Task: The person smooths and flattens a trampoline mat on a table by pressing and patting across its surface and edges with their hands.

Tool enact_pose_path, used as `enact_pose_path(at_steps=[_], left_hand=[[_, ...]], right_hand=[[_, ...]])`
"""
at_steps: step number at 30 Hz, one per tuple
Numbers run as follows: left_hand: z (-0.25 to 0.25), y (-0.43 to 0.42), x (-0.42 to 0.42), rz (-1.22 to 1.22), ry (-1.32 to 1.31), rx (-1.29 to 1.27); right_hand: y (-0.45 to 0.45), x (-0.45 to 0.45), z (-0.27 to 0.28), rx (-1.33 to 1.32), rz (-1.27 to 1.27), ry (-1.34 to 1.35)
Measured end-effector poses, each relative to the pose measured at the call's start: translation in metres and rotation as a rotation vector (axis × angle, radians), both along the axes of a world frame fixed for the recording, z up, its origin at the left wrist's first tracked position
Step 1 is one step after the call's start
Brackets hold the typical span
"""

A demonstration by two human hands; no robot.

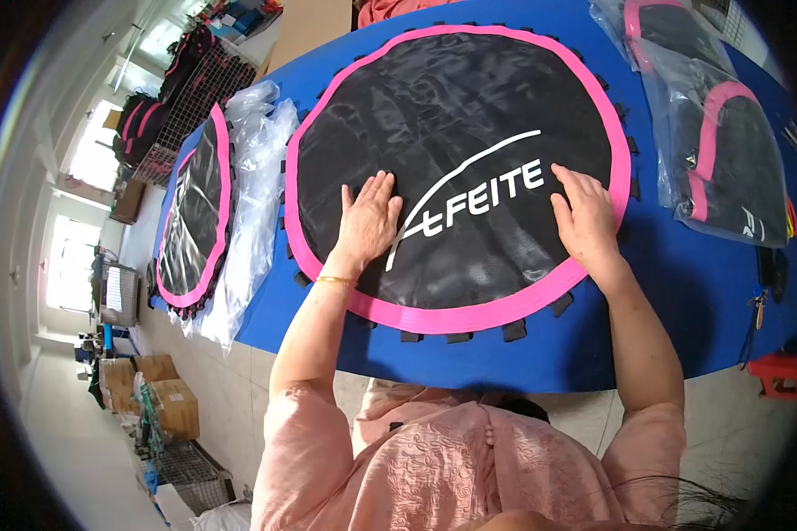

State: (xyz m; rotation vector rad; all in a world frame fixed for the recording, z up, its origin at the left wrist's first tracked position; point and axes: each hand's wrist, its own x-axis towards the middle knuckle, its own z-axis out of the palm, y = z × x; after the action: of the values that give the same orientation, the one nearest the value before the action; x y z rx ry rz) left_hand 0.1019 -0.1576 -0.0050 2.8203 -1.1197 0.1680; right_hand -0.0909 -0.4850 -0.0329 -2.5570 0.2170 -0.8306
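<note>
Round black mat (452,97) laid flat under left hand (369,223) and right hand (586,221), both spread, nothing gripped. Right hand placed closer to pink edge (621,168).

The person's left hand (369,221) covers a patch of the round black mat (469,97) beside the white lettering (487,196), and the left forearm (308,341) hides a stretch of the pink border (622,150). The right hand (586,217) and its wrist hide more mat and border opposite. At left, the print on a second mat (205,199) is too slanted to read. At upper right, a bagged mat (742,159) shows only a fragment of its print; another bag (682,26) behind it is cut off by the top edge. Markings on the cardboard boxes (175,409) are too small to read. Glare blanks out the windows (73,265).
</note>
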Motion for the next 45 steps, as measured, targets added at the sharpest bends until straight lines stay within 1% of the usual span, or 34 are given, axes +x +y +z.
enact_pose_path(at_steps=[4, 8, 12, 18, 20, 22, 28, 31, 36, 40, 45], left_hand=[[0.001, -0.016, 0.010, 0.003, 0.049, -0.010], [0.004, -0.024, -0.014, -0.066, 0.091, -0.060], [0.009, -0.027, -0.057, -0.202, 0.092, -0.060], [0.028, -0.047, -0.135, -0.431, 0.197, -0.070], [0.028, -0.055, -0.155, -0.506, 0.214, -0.051], [0.023, -0.066, -0.168, -0.576, 0.260, -0.085], [0.023, -0.102, -0.160, -0.607, 0.182, -0.078], [0.017, -0.113, -0.144, -0.537, 0.049, -0.070], [0.013, -0.104, -0.114, -0.398, -0.003, -0.022], [0.015, -0.093, -0.121, -0.407, 0.015, -0.017], [0.021, -0.098, -0.160, -0.544, 0.124, -0.074]], right_hand=[[0.003, -0.002, 0.005, 0.031, -0.011, 0.004], [0.005, -0.003, 0.007, 0.047, -0.012, 0.015], [0.005, -0.004, 0.007, 0.035, -0.007, 0.013], [0.006, -0.003, 0.007, 0.034, -0.018, 0.006], [0.006, -0.003, 0.006, 0.041, -0.020, 0.013], [0.006, -0.002, 0.005, 0.047, -0.020, 0.021], [0.005, -0.001, 0.004, 0.035, -0.054, 0.033], [0.005, -0.001, 0.003, 0.037, -0.054, 0.027], [0.006, 0.000, 0.003, 0.048, -0.056, 0.021], [0.006, -0.001, 0.000, 0.045, -0.055, 0.002], [0.005, 0.000, 0.000, 0.037, -0.052, 0.009]])
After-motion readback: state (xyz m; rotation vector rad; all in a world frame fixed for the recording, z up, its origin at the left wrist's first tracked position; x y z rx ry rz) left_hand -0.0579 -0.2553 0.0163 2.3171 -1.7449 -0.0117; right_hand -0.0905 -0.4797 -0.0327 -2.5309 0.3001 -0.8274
